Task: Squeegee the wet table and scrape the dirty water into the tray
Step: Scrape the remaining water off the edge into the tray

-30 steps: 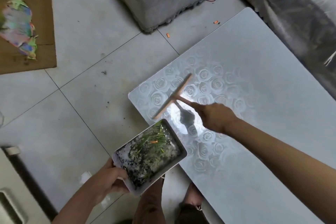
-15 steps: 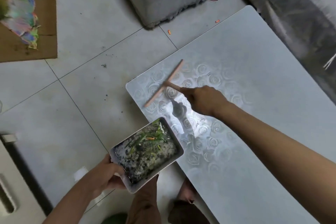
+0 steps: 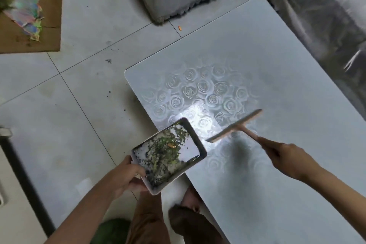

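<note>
Tray (image 3: 200, 145) at the table's (image 3: 277, 65) near-left edge, squeegee (image 3: 235, 127) just right of it above the tabletop.

The pale grey table (image 3: 277, 65), glossy and patterned with roses, shows a bright glare patch near its left edge. A tan T-shaped squeegee (image 3: 237, 127), gripped by its handle in the right hand (image 3: 287, 158), lies diagonally over the tabletop. Its lower blade end is just beside the tray (image 3: 196, 138). The left hand (image 3: 126, 174) holds this rounded rectangular tray at the table's edge, and it contains murky water, green scraps and dark specks.
</note>
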